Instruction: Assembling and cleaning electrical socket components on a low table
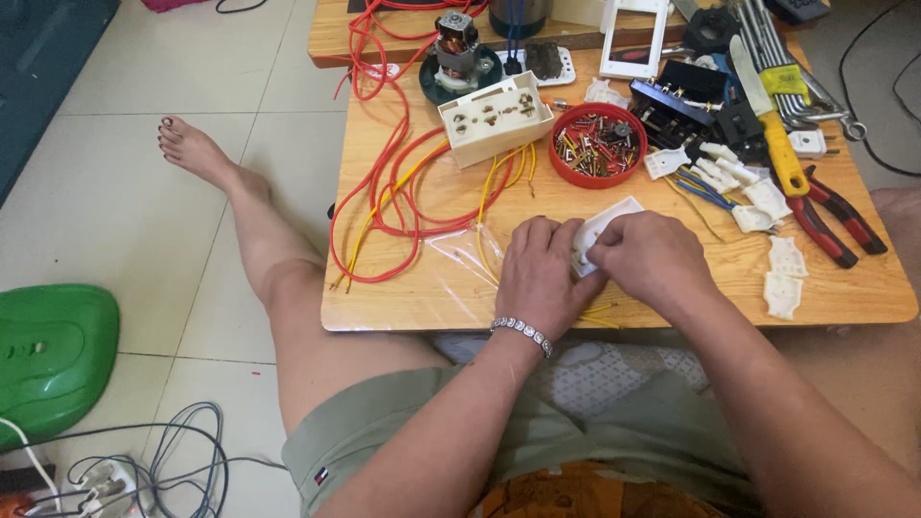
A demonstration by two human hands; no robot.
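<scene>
Both hands, left (537, 273) and right (652, 261), each grip closed around a white switch plate (604, 223), its middle hidden beneath fingers.

White socket plate (602, 230), red and yellow wires (389, 197), red bowl (597, 145). Yellow-handled knife (772, 125), red-black pliers (833, 219). Green cover (53, 355), tan wooden table (844, 283).

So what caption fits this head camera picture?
Both hands, left and right, hold a white plastic socket plate over a low wooden table.

Left hand (540, 273) and right hand (652, 259) grip a white socket plate (602, 227) — over the wooden table (854, 288).
</scene>
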